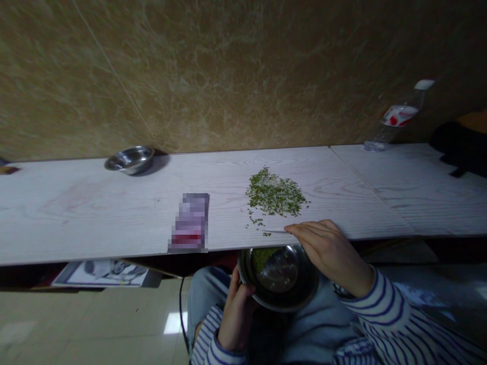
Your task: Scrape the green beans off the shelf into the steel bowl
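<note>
My left hand (239, 304) grips the rim of a steel bowl (283, 301), holding it tilted over my lap just below the counter edge. Green beans, likely mung beans (262, 257), lie inside the bowl along its far left side. On the counter above it, more small green beans (276, 195) are spread in a loose patch, with a few stragglers near the edge. My right hand (327, 251) is closed on a thin, pale, flat strip (274, 230), laid low over the counter beside those stragglers. Its exact kind is unclear.
The white wood-grain counter (95, 218) runs along a marbled wall. An empty steel bowl (131, 161) stands at the back left, and a blurred-out phone-shaped object (190, 223) lies nearer. A plastic bottle (395, 119) and a dark item (458, 147) are at right.
</note>
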The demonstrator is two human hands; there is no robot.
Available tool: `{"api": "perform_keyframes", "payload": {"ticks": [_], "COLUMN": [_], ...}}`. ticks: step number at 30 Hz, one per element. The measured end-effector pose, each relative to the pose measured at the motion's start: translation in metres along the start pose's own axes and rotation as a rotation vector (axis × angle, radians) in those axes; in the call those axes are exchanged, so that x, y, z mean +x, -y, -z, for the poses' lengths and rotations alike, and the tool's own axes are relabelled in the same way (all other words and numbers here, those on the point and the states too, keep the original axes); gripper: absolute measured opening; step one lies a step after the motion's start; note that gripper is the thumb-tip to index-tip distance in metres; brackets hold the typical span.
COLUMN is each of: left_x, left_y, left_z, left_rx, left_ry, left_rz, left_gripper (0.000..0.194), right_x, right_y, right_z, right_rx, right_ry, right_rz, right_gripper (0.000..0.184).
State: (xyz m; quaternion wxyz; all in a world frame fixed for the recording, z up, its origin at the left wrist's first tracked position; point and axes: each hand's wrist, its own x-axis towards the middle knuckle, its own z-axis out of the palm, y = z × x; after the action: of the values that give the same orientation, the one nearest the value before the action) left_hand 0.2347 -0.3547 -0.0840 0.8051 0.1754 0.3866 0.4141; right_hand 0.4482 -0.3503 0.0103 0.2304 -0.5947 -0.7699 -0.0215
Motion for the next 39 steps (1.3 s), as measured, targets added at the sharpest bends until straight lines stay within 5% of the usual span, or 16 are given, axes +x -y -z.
{"api": "perform_keyframes", "payload": {"ticks": [11,39], "left_x": [0.001,-0.001], "left_y": [-0.003,-0.005], "left_z": [0.001,0.007], "left_rx": [-0.020,-0.041], "left_ry": [-0.015,-0.006], "left_rz": [0.002,-0.019], "left_gripper": [0.069,0.069], "right_x": [0.003,0.015], "right_y": [-0.013,0.003], "right_z": [-0.003,-0.007], "right_rx": [-0.106,-0.023], "right_ry": [-0.028,0.003], "right_rz": [-0.043,0.019], "right_gripper": [0.028,0.027]}}
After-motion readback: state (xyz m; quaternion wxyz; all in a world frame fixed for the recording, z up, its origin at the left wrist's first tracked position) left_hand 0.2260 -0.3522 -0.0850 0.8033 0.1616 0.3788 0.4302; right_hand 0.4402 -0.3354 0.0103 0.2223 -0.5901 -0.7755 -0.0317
